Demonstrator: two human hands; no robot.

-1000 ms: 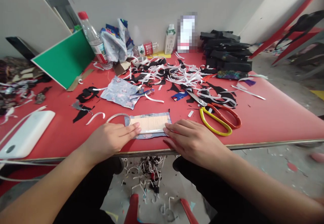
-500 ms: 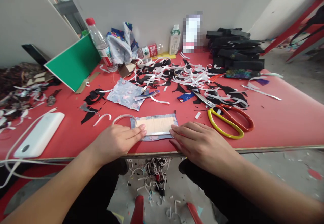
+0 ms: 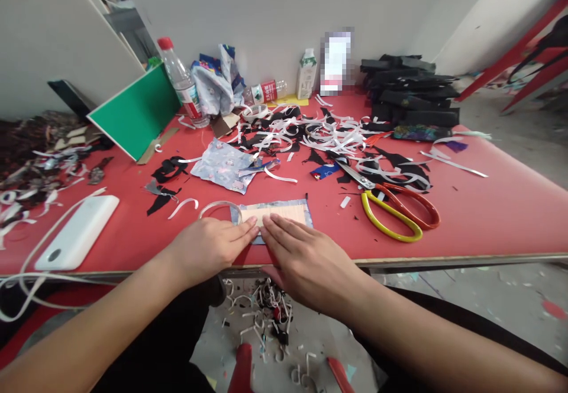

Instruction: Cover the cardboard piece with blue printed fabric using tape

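Observation:
A small rectangular piece (image 3: pixel 284 211) with a tan face and a blue patterned cloth border lies at the near edge of the red table (image 3: pixel 488 215). My left hand (image 3: pixel 213 246) lies flat with its fingers stretched out, the fingertips pressing the piece's left end. My right hand (image 3: pixel 306 260) also lies flat with fingers extended, covering the lower middle of the piece, its fingertips almost meeting the left hand's. Neither hand grips anything. A clear plastic ring (image 3: pixel 216 206) rests just left of the piece.
Scissors with yellow and red handles (image 3: pixel 393 209) lie right of the hands. White and black scraps (image 3: pixel 319 135) litter the table's middle. A white power bank (image 3: pixel 77 231), a green board (image 3: pixel 135 112), bottles (image 3: pixel 181 84), patterned cloth (image 3: pixel 224 165) and stacked black items (image 3: pixel 410 88) stand around.
My right hand has slid left along the piece from its right end to its middle, meeting the left hand's fingertips. The left hand has stayed in place.

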